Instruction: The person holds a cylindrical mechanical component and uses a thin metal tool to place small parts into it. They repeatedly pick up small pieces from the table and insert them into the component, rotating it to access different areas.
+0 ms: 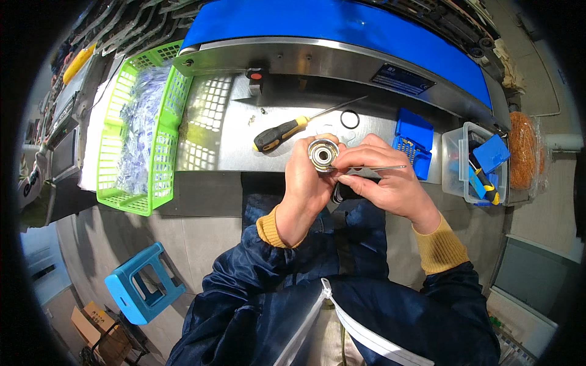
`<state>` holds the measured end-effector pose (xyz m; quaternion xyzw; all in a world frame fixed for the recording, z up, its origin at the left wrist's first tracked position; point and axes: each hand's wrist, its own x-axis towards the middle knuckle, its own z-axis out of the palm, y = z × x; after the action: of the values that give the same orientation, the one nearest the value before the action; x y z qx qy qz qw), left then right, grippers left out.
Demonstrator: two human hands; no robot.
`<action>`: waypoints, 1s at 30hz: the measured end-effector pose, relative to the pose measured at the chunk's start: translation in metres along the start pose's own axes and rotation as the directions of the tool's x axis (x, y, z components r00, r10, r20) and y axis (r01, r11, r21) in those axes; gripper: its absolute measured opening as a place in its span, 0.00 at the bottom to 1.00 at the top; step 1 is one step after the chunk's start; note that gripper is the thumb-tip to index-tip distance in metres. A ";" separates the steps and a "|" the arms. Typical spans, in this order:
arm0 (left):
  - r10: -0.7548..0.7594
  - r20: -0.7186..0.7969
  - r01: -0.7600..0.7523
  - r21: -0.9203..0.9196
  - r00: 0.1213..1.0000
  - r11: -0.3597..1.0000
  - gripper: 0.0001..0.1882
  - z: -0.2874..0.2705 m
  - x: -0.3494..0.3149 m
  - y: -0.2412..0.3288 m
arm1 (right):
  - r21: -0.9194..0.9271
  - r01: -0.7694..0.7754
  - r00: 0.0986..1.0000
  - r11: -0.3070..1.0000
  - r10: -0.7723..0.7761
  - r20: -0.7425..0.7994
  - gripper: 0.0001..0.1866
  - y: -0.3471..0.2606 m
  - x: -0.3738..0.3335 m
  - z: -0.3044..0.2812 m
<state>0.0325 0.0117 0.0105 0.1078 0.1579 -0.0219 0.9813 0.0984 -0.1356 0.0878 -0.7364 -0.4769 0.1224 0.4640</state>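
My left hand (pixel 305 180) is closed around a round metal part (pixel 322 155) with a dark hole at its centre, its ringed face turned up. Close beside it, my right hand (pixel 390 183) pinches a thin metal tool, tweezers by its look (pixel 381 168), whose tip meets the part's near rim. Just beyond the hands lies a black and yellow screwdriver (pixel 281 133), its shaft aimed to the far right. A black rubber ring (pixel 350 119) rests right of it on the metal worktop (pixel 235 146).
A blue conveyor belt (pixel 342 24) with a steel side spans the back. On the left stands a green basket (pixel 171 128) of plastic packets. To the right are an open blue bit case (pixel 415 128) and a clear bin (pixel 453 161) holding tools. A blue stool (pixel 137 293) stands lower left.
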 end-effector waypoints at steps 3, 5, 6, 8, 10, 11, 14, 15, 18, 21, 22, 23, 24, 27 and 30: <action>0.008 -0.041 -0.006 0.032 0.999 0.999 0.20 -0.007 0.001 -0.003 | -0.001 -0.006 1.000 1.000 0.006 -0.009 0.14 0.000 -0.001 0.001; 0.012 -0.074 -0.008 0.051 0.997 0.999 0.20 -0.009 0.000 -0.005 | 0.006 -0.013 1.000 1.000 0.013 -0.005 0.14 0.001 -0.001 0.001; 0.034 -0.028 -0.033 0.047 0.999 0.998 0.20 -0.009 0.000 -0.006 | 0.010 -0.016 1.000 1.000 0.016 -0.002 0.14 0.001 -0.001 0.001; -0.008 -0.031 0.009 0.013 0.999 1.000 0.20 -0.009 0.001 -0.004 | 0.013 -0.013 1.000 1.000 0.013 0.002 0.14 0.002 -0.001 0.000; -0.016 0.001 0.016 -0.017 1.000 1.000 0.20 -0.009 0.001 -0.004 | 0.014 -0.017 1.000 1.000 0.017 0.010 0.14 0.002 -0.001 0.000; -0.013 0.003 0.013 -0.025 1.000 1.000 0.19 -0.008 0.002 -0.004 | 0.012 -0.022 1.000 1.000 0.022 0.016 0.14 0.003 -0.001 -0.001; 0.009 -0.084 -0.008 0.011 0.996 1.000 0.19 -0.002 0.001 -0.003 | 0.017 -0.014 1.000 1.000 0.014 0.007 0.13 0.003 -0.001 -0.001; 0.020 -0.128 -0.016 0.033 0.992 0.999 0.19 0.001 0.001 -0.003 | 0.025 -0.009 1.000 1.000 0.009 0.000 0.13 0.003 -0.001 -0.001; 0.090 -0.256 -0.066 0.100 0.962 0.993 0.19 0.013 -0.002 -0.007 | 0.013 0.011 1.000 1.000 -0.011 -0.015 0.14 0.002 0.000 0.000; 0.084 -0.284 -0.048 0.131 0.955 0.990 0.17 0.020 -0.003 -0.005 | -0.006 0.009 1.000 1.000 -0.009 -0.015 0.14 0.001 -0.001 0.000; 0.081 -0.275 -0.046 0.131 0.958 0.990 0.17 0.022 -0.004 -0.004 | -0.008 0.010 1.000 1.000 -0.010 -0.015 0.14 0.001 -0.001 0.000; 0.078 -0.267 -0.044 0.131 0.961 0.990 0.17 0.022 -0.004 -0.004 | -0.009 0.011 1.000 1.000 -0.011 -0.015 0.14 0.001 -0.001 0.000; 0.075 -0.258 -0.042 0.131 0.963 0.990 0.17 0.022 -0.004 -0.004 | -0.011 0.012 1.000 1.000 -0.013 -0.016 0.14 0.000 0.000 0.000; 0.084 -0.268 -0.051 0.128 0.960 0.990 0.17 0.021 -0.003 -0.005 | -0.010 0.008 1.000 1.000 -0.008 -0.021 0.14 0.000 0.000 0.000; 0.061 -0.248 -0.028 0.136 0.967 0.990 0.17 0.018 -0.003 -0.004 | -0.009 -0.009 1.000 1.000 0.009 -0.001 0.14 0.000 0.000 -0.001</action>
<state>0.0346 0.0040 0.0273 0.1775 0.2770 0.0037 0.9443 0.0990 -0.1366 0.0884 -0.7407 -0.4739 0.1220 0.4603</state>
